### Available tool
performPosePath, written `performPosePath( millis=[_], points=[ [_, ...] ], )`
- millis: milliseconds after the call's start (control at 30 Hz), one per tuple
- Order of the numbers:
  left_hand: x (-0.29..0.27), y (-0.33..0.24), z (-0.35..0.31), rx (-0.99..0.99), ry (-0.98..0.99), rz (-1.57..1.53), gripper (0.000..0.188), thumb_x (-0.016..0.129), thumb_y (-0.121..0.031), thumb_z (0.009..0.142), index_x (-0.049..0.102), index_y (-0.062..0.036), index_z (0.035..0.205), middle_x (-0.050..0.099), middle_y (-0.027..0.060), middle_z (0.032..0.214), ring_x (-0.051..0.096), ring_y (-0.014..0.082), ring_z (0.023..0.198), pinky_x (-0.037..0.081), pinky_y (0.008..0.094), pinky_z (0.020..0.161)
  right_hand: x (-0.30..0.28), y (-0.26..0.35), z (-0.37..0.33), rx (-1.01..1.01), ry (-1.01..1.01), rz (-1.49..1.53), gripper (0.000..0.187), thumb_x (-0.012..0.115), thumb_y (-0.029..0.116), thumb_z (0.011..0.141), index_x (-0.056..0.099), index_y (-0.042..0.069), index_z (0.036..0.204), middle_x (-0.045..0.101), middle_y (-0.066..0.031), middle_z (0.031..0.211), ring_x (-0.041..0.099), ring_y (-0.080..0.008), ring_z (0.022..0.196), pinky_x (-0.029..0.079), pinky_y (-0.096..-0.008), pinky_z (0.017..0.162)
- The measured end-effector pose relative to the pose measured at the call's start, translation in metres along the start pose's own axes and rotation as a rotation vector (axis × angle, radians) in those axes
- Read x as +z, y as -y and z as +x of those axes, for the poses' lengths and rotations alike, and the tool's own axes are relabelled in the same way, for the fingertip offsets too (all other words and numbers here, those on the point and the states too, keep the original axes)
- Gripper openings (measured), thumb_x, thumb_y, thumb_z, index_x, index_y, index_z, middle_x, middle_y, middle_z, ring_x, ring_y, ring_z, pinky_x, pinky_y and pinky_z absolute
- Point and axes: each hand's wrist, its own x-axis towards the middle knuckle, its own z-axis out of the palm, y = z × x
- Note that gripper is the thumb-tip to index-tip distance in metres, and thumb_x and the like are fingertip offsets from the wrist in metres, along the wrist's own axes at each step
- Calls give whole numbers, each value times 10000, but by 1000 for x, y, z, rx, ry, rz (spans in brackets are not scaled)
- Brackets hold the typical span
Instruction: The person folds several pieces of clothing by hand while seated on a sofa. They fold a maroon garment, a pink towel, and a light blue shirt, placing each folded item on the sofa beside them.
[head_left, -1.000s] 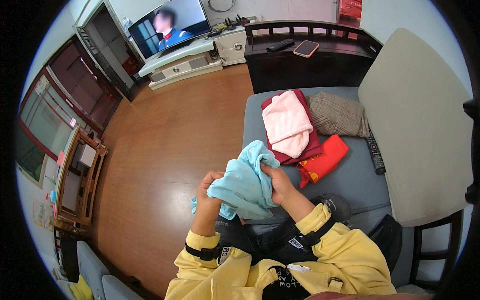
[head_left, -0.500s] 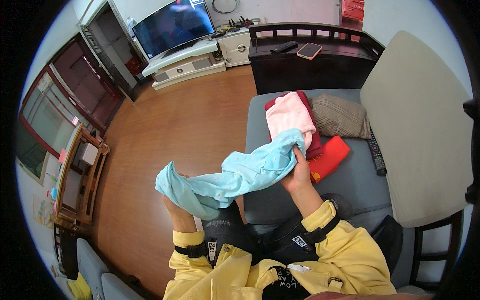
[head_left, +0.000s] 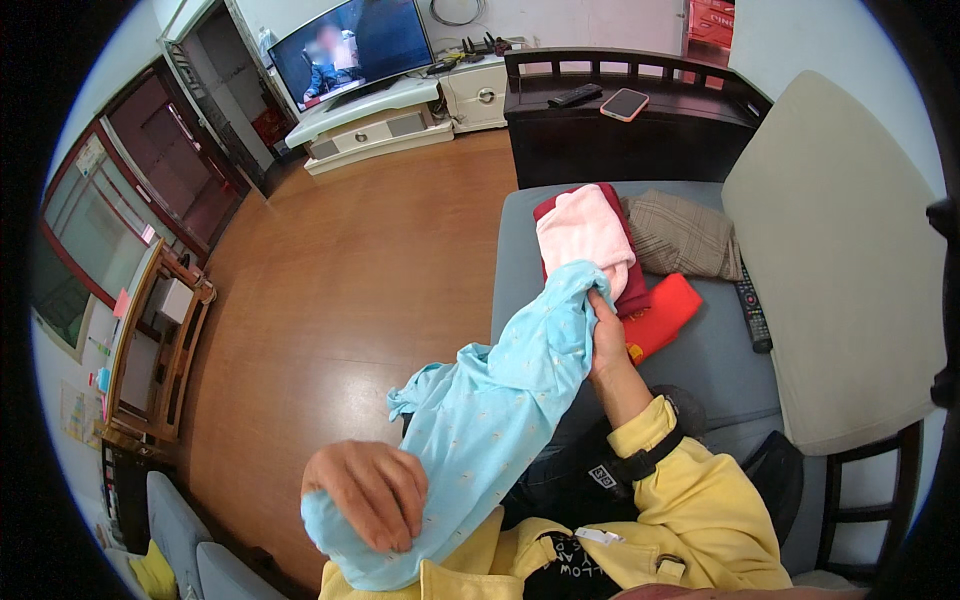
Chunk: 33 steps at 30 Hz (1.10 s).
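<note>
A light blue garment (head_left: 500, 390) with a small scattered print stretches slantwise across my lap. My right hand (head_left: 608, 335) grips its far end, fingers closed around the bunched cloth. At the near end, my left hand (head_left: 365, 490) rests back upward, its fingers curled down together onto the fabric. Cloth hides the left wrist and forearm. A loose corner of the garment juts out to the left at its middle. Just beyond my right hand, a folded pink cloth (head_left: 580, 230) lies on a dark red one (head_left: 632, 292), with a bright red piece (head_left: 665, 318) beside them.
The grey seat (head_left: 720, 365) also holds a brown checked cloth (head_left: 680, 235) and a remote control (head_left: 754, 312) by the beige backrest (head_left: 845, 260). A phone (head_left: 624, 104) and another remote (head_left: 575, 95) lie on the dark wooden armrest (head_left: 560, 140). Wooden floor (head_left: 330, 260) stretches left toward the television (head_left: 350, 50).
My left hand has come out from under the garment, moving nearer to me, and now lies over its near end. The cloth is spread wider. My right hand stays nearly in place.
</note>
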Motion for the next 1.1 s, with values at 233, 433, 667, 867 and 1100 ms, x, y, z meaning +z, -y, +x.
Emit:
performPosePath(
  millis=[233,433,667,867,1100],
  points=[
    [10,-8,15,82,57,20,221,693,-161,852,689,15,987,690,192,860,659,285,747,469,395,723,4,3,-1,30,35,-100,405,478,349,994,557,32,1233,633,-116,1159,635,-261,1022,525,-408,905],
    [-28,-9,29,178,-48,-70,294,678,-145,882,579,-18,1128,694,166,897,685,277,733,533,371,722,20,-1,-32,224,268,-350,382,467,270,993,518,12,1270,623,-98,1182,630,-224,1045,505,-377,940],
    [-72,125,-3,-204,-1072,-172,312,560,-193,957,519,-25,1217,607,142,1099,618,272,922,522,352,807,20,3,-37,232,305,-513,365,481,258,982,538,30,1260,624,-97,1174,618,-190,1053,504,-343,932],
    [-58,238,-44,-781,-1175,-447,368,470,-281,995,546,-27,1250,626,120,1183,626,259,995,516,349,901,4,-16,-15,175,125,-371,303,494,268,993,588,35,1162,650,-63,1078,637,-171,975,527,-334,868],
    [-57,204,-62,-419,-1146,-196,305,505,-144,958,528,-24,1237,598,130,1200,597,211,1073,500,342,931,1,-21,-11,152,70,-137,382,493,321,991,549,32,1234,626,-98,1168,621,-218,1045,505,-379,927]
  ],
)
